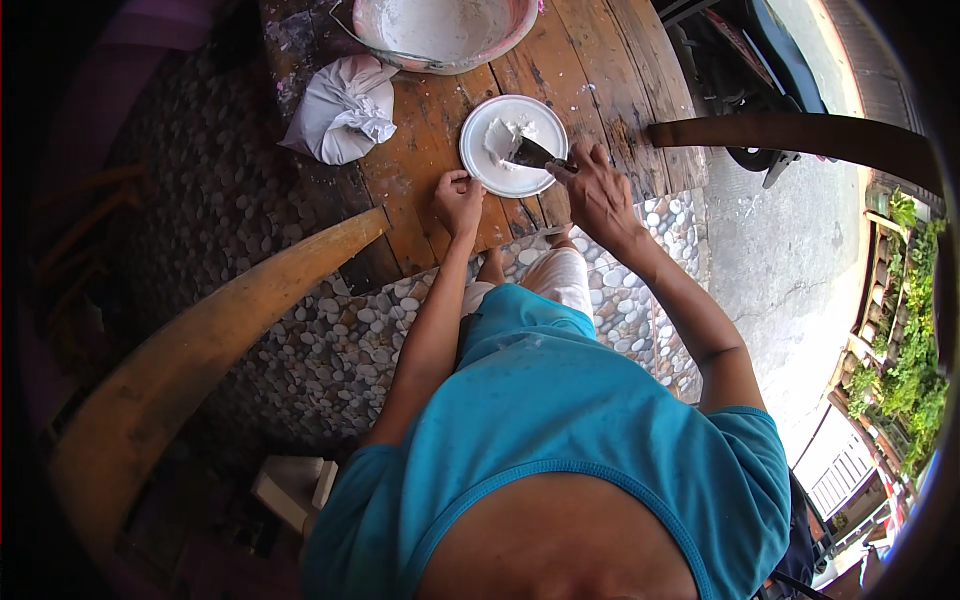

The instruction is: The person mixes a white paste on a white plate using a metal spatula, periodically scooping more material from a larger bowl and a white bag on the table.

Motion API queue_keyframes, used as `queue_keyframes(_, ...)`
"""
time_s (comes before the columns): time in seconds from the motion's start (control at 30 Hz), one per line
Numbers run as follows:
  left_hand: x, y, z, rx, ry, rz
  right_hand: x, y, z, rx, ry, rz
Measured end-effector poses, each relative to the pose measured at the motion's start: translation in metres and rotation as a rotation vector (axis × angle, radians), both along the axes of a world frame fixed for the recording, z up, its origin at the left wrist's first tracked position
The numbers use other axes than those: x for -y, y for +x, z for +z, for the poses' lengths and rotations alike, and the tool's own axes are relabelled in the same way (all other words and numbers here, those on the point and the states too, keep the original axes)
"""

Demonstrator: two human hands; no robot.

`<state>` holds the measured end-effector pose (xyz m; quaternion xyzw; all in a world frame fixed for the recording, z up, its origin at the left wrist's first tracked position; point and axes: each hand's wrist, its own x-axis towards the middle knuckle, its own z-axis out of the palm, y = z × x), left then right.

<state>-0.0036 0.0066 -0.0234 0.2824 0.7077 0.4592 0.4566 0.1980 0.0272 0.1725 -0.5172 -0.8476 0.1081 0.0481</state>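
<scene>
Nearest the camera, a blue shirt (570,420) fills the lower middle of the frame, with a forearm reaching up on each side. At upper centre, a round white plate (468,143) lies on a worn wooden bench (425,160), with white paste (497,138) smeared on its middle. Above the plate's right side, the right hand (600,195) has its grip clamped on the handle of a scraper (530,152), whose dark blade slants up and left into the paste. At the plate's lower left rim is the left hand (459,204), its fingers curled; I cannot tell whether its grip is pinched on the rim. Left of the plate sits a crumpled white bag (345,105); at the top of the frame stands a wide bucket (455,64), whitened inside. Pebble-patterned floor (330,340) shows below the bench.
</scene>
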Motion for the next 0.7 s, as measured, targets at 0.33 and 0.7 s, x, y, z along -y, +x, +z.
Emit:
queue_keyframes(0.33,0.0,0.005,0.003,-0.125,0.008,-0.069,0.042,0.026,-0.023,-0.039,0.002,-0.196)
queue_keyframes(0.7,0.0,0.002,0.004,-0.06,-0.001,-0.044,0.058,0.012,-0.061,-0.104,-0.106,-0.342)
